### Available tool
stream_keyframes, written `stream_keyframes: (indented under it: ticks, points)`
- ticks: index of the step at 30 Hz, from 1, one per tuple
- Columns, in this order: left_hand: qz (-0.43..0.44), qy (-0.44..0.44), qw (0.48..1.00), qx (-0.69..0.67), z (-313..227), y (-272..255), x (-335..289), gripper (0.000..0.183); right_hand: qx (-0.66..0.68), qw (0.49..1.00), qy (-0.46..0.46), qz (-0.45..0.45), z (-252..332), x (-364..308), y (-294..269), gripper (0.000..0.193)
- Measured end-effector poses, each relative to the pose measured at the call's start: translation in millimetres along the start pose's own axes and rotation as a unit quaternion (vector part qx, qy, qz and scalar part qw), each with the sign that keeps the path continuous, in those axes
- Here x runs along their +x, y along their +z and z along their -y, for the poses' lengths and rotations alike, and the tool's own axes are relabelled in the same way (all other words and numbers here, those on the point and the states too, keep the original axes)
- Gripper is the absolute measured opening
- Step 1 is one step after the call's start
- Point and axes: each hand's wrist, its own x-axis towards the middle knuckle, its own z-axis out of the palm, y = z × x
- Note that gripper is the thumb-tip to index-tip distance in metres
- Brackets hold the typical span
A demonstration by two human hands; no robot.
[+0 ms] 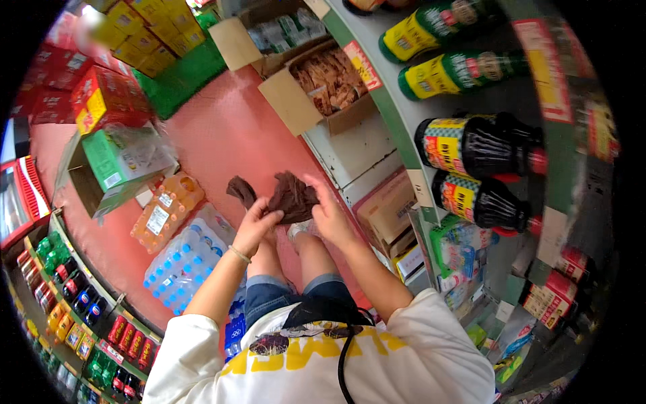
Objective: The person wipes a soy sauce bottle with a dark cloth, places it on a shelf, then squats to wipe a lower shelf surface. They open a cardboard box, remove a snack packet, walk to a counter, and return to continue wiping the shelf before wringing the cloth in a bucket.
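In the middle of the frame, your two hands meet at one bundle of dark brown cloth (pixel 291 198); you cannot tell whether it is a single piece or more. At the upper right you have two green bottles (pixel 444 75) with yellow labels in plain sight, and below them two dark bottles (pixel 471 145) with red caps, with part of another behind. Two open cartons (pixel 291 104) stand at the upper centre, and one pack of orange drinks (pixel 165 212) lies left of centre.

Your left hand (pixel 253 229) pinches the cloth between thumb and fingers, with a loose end standing out beyond it at the upper left. Your right hand (pixel 328 215) is at the cloth's right edge, forefinger and thumb apart; you cannot tell whether it grips. The cloth hangs between the two hands, above your knees in the frame.

Beneath you is a reddish floor (pixel 215 128), with blue-capped bottles (pixel 185 262) in wrapped packs at the left. Shop shelves (pixel 397 114) curve down the right side, and red cartons (pixel 111 97) are stacked at the upper left.
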Motion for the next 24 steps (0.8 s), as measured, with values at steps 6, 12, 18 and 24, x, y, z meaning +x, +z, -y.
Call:
stream_keyframes:
  ticks: [6,12,18,24]
  points:
    - [0.022,0.086,0.992,0.092,64.0,-10.6,104.2,0.015,-0.019,0.981,-0.016,-0.195,-91.0,33.5,-59.1,0.045]
    - [0.018,0.233,0.937,0.26,114.2,27.4,208.0,0.024,-0.165,0.912,-0.046,-0.372,-185.1,61.6,-157.2,0.034]
    - [-0.054,0.44,0.644,0.624,73.0,8.7,295.1,0.051,-0.458,0.791,0.123,-0.388,-300.4,98.0,-264.8,0.07]
    - [-0.102,0.411,0.486,0.764,53.6,-4.3,373.0,0.085,-0.417,0.765,0.287,-0.398,-400.4,169.5,-262.1,0.1]
